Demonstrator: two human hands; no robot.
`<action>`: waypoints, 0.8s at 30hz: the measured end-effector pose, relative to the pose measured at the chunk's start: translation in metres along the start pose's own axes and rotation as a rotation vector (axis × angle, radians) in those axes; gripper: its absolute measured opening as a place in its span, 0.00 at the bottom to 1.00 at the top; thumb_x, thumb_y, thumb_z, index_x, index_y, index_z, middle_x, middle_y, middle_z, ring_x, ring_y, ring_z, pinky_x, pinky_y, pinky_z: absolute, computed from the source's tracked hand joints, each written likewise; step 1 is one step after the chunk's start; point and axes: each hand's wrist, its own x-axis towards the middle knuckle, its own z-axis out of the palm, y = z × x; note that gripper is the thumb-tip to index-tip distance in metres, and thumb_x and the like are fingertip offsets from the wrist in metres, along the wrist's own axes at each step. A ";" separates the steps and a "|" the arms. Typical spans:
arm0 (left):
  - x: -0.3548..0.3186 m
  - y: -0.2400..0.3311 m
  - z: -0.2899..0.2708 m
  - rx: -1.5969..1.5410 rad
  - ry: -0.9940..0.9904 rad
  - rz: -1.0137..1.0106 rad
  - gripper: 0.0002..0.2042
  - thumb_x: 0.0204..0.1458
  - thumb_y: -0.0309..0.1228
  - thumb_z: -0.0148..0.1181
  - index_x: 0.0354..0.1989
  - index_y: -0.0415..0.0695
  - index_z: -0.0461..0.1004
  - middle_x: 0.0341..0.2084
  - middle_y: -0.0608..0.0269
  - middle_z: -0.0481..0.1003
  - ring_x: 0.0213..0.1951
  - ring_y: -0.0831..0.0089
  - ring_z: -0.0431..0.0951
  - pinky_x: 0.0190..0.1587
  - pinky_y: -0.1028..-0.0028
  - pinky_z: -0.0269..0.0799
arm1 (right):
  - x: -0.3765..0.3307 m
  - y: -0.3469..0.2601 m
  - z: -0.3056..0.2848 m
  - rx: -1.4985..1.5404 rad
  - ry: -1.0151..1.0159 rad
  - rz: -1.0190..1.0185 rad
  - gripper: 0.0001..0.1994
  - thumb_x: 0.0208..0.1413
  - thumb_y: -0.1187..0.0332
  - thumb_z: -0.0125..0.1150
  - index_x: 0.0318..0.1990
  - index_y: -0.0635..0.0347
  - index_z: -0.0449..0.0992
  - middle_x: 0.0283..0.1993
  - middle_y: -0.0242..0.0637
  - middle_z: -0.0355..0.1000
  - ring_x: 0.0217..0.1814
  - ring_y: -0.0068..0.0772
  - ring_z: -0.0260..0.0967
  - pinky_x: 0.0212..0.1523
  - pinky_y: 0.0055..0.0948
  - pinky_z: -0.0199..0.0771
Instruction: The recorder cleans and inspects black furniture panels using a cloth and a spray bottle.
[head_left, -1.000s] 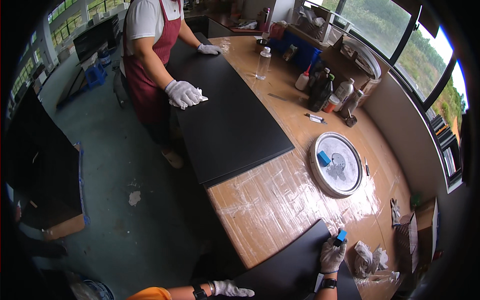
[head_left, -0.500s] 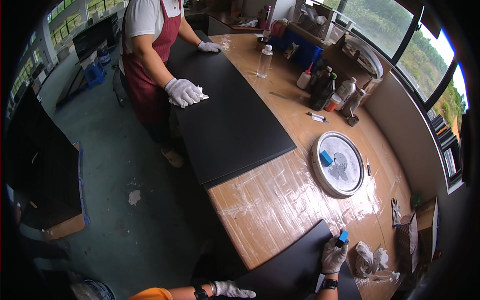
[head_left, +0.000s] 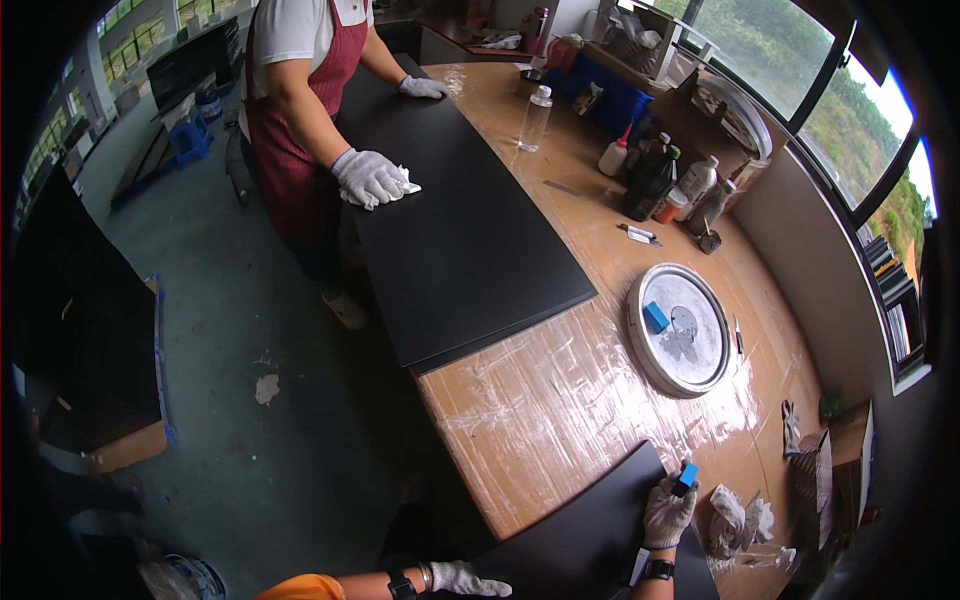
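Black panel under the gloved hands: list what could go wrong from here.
1. The black panel sticks out past the table edge; only the left hand steadies that side, so it might tip or slide.
2. The right hand holds a small blue block at the panel's corner; a slip could mar the surface.
3. The crumpled cloth lies close by and might snag.

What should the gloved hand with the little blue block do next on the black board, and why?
Probably slide the small blue block inward along the near flat black panel. The gloved right hand holds it at the panel's far corner, so most of the surface lies untouched beside it. The gloved left hand rests at the panel's near edge, seemingly steadying it.
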 end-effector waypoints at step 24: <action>0.034 -0.048 -0.016 0.556 -0.348 0.426 0.25 0.60 0.30 0.34 0.66 0.34 0.48 0.66 0.50 0.51 0.67 0.63 0.51 0.69 0.68 0.48 | 0.000 0.002 0.001 0.020 -0.017 0.007 0.27 0.59 0.60 0.55 0.63 0.58 0.58 0.43 0.42 0.72 0.32 0.27 0.63 0.32 0.24 0.65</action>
